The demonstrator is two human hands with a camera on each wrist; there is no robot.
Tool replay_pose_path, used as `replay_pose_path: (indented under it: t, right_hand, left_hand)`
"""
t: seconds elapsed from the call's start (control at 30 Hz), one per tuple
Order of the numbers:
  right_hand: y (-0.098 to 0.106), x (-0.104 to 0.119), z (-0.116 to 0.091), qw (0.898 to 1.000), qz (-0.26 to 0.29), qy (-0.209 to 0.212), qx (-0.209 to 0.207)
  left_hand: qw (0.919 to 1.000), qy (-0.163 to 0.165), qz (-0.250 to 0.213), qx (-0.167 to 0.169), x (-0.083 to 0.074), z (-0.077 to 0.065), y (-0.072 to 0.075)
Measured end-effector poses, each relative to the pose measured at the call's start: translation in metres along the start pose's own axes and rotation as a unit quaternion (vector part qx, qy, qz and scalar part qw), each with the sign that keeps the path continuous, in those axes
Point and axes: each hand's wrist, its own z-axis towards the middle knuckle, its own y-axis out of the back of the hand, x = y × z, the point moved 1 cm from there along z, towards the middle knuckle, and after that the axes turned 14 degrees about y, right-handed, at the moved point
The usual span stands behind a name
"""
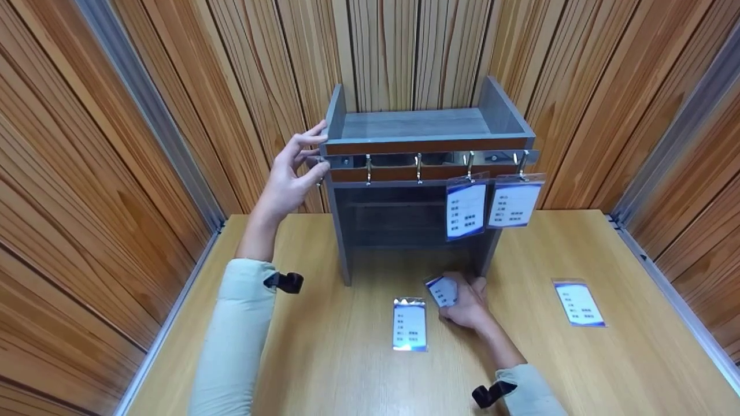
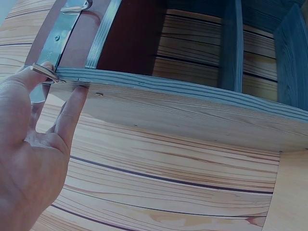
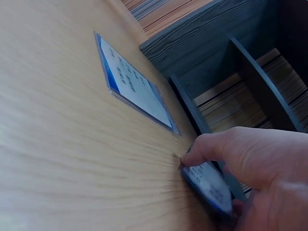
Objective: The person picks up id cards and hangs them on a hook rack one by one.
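My right hand (image 1: 465,303) pinches a name badge (image 1: 443,290) in a clear sleeve, tilted low over the table by the shelf's foot. In the right wrist view the thumb lies along the upper edge of this badge (image 3: 209,185). My left hand (image 1: 292,179) grips the upper left corner of a small grey shelf (image 1: 413,124). Its thumb is at the end hook (image 2: 44,72) of the metal rail, and its fingers touch the outer side panel (image 2: 183,113). Two badges, a left one (image 1: 466,209) and a right one (image 1: 514,203), hang from the right-hand hooks.
One badge (image 1: 409,325) lies flat in front of the shelf, and another badge (image 1: 579,303) lies on the right of the wooden table (image 1: 324,358). Two hooks, one left (image 1: 368,169) and one central (image 1: 418,168), hold no badge. Wood-plank walls (image 1: 248,75) enclose the back and sides.
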Motion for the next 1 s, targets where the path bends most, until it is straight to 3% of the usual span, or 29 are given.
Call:
replay_pose_path:
  t: [0.2,0.5,0.67,1.0]
  right_hand:
    - [0.002,-0.002,-0.002,1.000,0.003,0.019,0.009]
    - [-0.001,-0.012,-0.006,0.998,0.001,0.049,-0.035]
    - [-0.001,-0.012,-0.006,0.999,0.006,0.040,-0.028]
    - [-0.002,-0.012,-0.010,0.995,-0.005,0.076,-0.060]
  left_hand:
    - [1.0000,-0.001,0.000,-0.001,0.000,0.001,0.001]
    - [1.0000,0.001,0.001,-0.001,0.000,0.000,-0.001]
    - [1.0000,0.001,0.002,0.000,-0.001,0.001,0.000]
    - [1.0000,-0.006,0.002,0.001,0.000,0.000,0.000]
